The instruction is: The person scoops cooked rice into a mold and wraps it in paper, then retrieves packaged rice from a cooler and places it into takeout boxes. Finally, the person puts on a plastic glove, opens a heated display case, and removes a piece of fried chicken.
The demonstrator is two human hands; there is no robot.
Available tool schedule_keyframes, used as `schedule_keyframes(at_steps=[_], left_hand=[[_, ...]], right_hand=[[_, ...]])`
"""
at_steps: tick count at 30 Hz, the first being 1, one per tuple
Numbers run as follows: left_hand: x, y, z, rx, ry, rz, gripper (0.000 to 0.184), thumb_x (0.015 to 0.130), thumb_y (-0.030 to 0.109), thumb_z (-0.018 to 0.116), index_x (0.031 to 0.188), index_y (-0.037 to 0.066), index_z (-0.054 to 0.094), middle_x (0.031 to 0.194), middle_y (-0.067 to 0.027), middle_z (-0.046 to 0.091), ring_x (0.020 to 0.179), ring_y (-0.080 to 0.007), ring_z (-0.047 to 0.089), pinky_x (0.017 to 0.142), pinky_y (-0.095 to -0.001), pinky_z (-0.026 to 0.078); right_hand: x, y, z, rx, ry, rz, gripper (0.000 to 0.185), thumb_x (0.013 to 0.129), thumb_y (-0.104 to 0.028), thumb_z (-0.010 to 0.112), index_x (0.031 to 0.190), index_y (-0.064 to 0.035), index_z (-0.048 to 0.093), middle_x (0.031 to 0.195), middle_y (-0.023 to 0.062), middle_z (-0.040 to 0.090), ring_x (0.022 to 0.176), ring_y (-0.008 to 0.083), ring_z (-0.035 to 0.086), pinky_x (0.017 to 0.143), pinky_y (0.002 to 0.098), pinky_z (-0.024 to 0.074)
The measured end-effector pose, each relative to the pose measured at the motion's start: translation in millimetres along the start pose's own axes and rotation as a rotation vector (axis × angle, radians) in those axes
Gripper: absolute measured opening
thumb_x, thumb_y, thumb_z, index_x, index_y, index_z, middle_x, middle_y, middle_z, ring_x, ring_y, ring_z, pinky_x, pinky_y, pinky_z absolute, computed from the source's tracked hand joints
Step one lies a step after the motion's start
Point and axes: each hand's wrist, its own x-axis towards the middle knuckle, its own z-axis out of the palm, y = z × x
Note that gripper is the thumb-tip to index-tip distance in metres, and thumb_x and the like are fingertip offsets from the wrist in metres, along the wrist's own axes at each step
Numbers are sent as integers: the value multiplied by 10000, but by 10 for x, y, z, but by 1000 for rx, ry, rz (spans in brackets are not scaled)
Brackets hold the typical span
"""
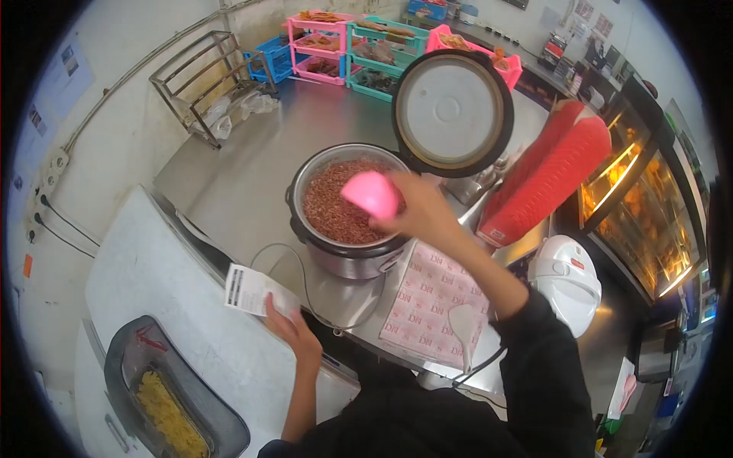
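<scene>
An open rice cooker (347, 262) stands on the steel counter, filled with reddish-brown rice (334, 204). Over the rice, my right hand (421, 204) grips a small pink bowl (369, 194), which is tilted; what it contains is hidden. My left hand (294, 330) holds a white paper piece with black print (253, 290), lower left of the cooker; whether it is a packet or a flat sheet I cannot tell. Behind my right hand the cooker's round lid (450, 111) is raised. A white rice paddle (462, 327) lies on pink-printed wrapping paper (416, 301).
A tall stack of red containers (546, 179) leans at right, near a white appliance (563, 278) and a lit glass display case (649, 206). Pink and green tiered baskets (351, 46) line the back. A grey tub with yellow food (126, 359) sits lower left. A cord (301, 267) crosses the counter.
</scene>
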Motion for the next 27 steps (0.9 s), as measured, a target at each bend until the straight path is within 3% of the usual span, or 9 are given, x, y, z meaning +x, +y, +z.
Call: schedule_keyframes(at_steps=[2, 5, 7, 10, 13, 15, 18, 21, 27], left_hand=[[284, -101, 0, 99, 118, -127, 611, 927, 394, 388, 1339, -35, 249, 1326, -266, 308, 1245, -387, 240, 1058, -460, 101], [683, -328, 88, 212, 205, -221, 519, 924, 251, 417, 1337, -23, 263, 1303, -266, 331, 1236, -397, 250, 1057, -469, 100], [824, -605, 217, 287, 100, 77, 619, 838, 262, 547, 1323, -15, 279, 1257, -257, 369, 1223, -401, 268, 1061, -476, 94], [899, -510, 407, 329, -223, 27, 804, 707, 317, 675, 1318, -8, 267, 1250, -246, 368, 1219, -397, 279, 1058, -511, 75], [815, -357, 572, 338, -312, 69, 983, 590, 412, 758, 1322, 0, 248, 1267, -247, 345, 1224, -389, 279, 1047, -551, 59], [807, -308, 597, 317, -311, 37, 1037, 552, 432, 781, 1325, 0, 241, 1271, -249, 337, 1229, -389, 275, 1042, -563, 57], [808, -260, 574, 330, -333, 8, 1137, 474, 481, 813, 1328, 0, 237, 1271, -250, 332, 1240, -389, 260, 1039, -574, 52], [802, -244, 590, 372, -331, 21, 1196, 422, 524, 822, 1328, 0, 242, 1269, -247, 335, 1250, -386, 241, 1040, -574, 43], [815, -310, 615, 366, -324, 24, 1195, 416, 548, 814, 1322, 2, 259, 1279, -228, 336, 1256, -374, 233, 1034, -588, 29]], right_hand=[[364, 228, 282, -358, -163, 110, 575, 562, -308, 770, 983, -9, 515, 895, 134, 556, 806, 317, 597, 670, 403, 495], [482, 466, 723, -472, -207, 126, 545, 545, -291, 768, 933, -3, 517, 876, 142, 554, 778, 294, 602, 630, 375, 504], [445, 323, 747, -482, -208, 132, 539, 528, -275, 769, 915, 2, 515, 869, 147, 554, 751, 290, 612, 603, 360, 512], [269, 64, 679, -509, -399, 123, 534, 526, -239, 776, 928, -3, 515, 888, 146, 547, 726, 295, 626, 597, 365, 527], [203, 24, 569, -481, -504, 16, 543, 531, -227, 777, 952, -3, 517, 914, 149, 548, 718, 296, 628, 595, 368, 528], [380, 55, 496, -493, -569, 11, 571, 525, -248, 779, 964, -2, 509, 925, 150, 551, 726, 310, 628, 599, 378, 525], [824, 222, 582, -453, -346, -135, 562, 505, -304, 802, 911, 8, 572, 898, 139, 586, 706, 294, 635, 591, 364, 527], [1165, 288, 943, -484, -404, 79, 547, 484, -331, 804, 864, 6, 600, 901, 162, 602, 761, 302, 632, 650, 392, 520], [1074, 136, 1131, -331, -523, -265, 536, 492, -315, 794, 876, 4, 601, 910, 168, 586, 822, 315, 615, 691, 408, 510]])
